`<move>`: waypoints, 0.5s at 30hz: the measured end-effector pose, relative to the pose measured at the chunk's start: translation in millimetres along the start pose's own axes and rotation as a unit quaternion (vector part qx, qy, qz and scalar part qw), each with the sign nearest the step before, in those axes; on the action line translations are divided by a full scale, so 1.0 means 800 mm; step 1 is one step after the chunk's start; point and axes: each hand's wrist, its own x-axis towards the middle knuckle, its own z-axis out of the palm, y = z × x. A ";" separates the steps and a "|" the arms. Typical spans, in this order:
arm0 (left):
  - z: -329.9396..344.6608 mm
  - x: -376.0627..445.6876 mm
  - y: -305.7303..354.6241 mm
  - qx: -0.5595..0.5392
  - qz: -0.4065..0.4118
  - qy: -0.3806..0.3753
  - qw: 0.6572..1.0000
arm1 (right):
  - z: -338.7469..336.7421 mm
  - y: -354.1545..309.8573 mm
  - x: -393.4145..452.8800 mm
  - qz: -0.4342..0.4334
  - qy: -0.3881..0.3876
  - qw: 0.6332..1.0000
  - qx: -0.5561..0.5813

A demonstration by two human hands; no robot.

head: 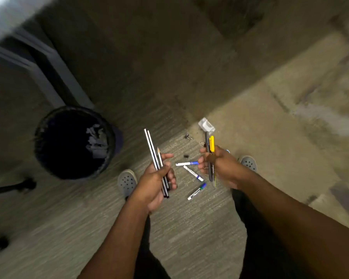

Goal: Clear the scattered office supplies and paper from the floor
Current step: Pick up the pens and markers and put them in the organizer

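Observation:
My left hand (155, 182) grips a bundle of long black-and-white pencils (152, 150) that point up and away. My right hand (218, 164) holds a grey pen and a yellow pen (211, 143) upright. On the carpet between my hands lie three white markers with blue caps (186, 163), (193, 173), (196, 191). Small black binder clips (186, 136), (186, 156) lie just beyond them. A white stapler-like object (206, 125) rests on the floor above my right hand.
A black waste bin (75, 141) with crumpled paper inside stands to the left on the carpet. Grey furniture legs (54, 77) rise behind it. My grey shoes (127, 182), (248, 163) flank the markers. A dark chair base (14, 186) shows at far left.

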 end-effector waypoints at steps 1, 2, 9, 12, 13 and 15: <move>0.005 -0.031 0.026 -0.034 -0.002 -0.013 0.999 | 0.022 -0.028 -0.035 -0.013 -0.022 1.000 -0.007; 0.009 -0.060 0.053 -0.066 0.004 -0.025 0.998 | 0.045 -0.053 -0.066 -0.028 -0.040 0.999 -0.011; 0.001 -0.233 0.199 -0.148 0.095 -0.065 0.982 | 0.201 -0.168 -0.238 -0.075 -0.076 0.994 -0.012; -0.024 -0.289 0.242 -0.133 0.132 -0.056 0.981 | 0.259 -0.189 -0.280 -0.069 -0.046 0.997 0.011; -0.034 -0.306 0.251 -0.127 0.135 -0.050 0.981 | 0.276 -0.191 -0.293 -0.063 -0.041 0.997 0.017; -0.056 -0.341 0.268 -0.107 0.133 -0.041 0.984 | 0.306 -0.196 -0.317 -0.049 -0.048 0.997 0.035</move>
